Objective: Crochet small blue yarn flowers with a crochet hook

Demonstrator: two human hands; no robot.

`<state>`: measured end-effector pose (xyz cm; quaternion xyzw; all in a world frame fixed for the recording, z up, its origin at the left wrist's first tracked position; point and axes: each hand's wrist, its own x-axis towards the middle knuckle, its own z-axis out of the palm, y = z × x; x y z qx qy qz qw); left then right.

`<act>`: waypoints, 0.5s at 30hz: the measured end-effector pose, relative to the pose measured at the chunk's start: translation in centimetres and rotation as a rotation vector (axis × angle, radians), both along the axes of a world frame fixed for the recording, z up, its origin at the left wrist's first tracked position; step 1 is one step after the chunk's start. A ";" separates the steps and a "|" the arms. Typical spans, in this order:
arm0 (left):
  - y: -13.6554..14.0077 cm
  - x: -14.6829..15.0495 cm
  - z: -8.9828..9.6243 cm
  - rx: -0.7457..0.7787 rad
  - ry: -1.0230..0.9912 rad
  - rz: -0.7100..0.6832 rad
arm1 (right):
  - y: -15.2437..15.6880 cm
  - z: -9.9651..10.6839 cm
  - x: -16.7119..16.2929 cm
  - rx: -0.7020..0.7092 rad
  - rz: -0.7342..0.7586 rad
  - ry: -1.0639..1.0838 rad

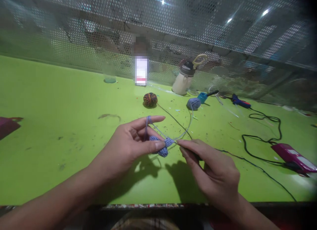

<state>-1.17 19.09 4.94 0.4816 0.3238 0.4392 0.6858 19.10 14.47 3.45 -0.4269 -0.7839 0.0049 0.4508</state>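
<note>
Between thumb and fingers, my left hand (135,137) pinches a small piece of blue-purple crochet (162,151). Yarn loops around its raised index finger. My right hand (210,167) is closed on a thin crochet hook (176,142), whose tip meets the edge of the piece; most of the hook is hidden in the fingers. From the work a strand curves up to a blue-purple yarn ball (193,104) on the green table. A dark multicoloured yarn ball (150,100) lies farther left, its strand running toward my right hand.
Along the back, before a perforated metal panel (99,35), stand a phone with a lit screen (141,71) and a cream bottle (182,81). To the right are a blue glue gun (240,101), a black cable (262,136) and a magenta power strip (293,157). A dark red object (8,127) sits left.
</note>
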 end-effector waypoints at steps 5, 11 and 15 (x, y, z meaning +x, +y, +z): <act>-0.1 0.1 0.0 -0.008 -0.008 -0.028 | 0.0 0.5 0.9 0.045 0.033 -0.117; 0.0 0.0 0.1 -0.027 -0.015 -0.046 | -0.2 0.7 1.4 0.035 0.039 -0.161; 0.0 0.0 0.5 -0.063 -0.009 -0.044 | -0.3 0.7 1.2 -0.064 0.051 -0.095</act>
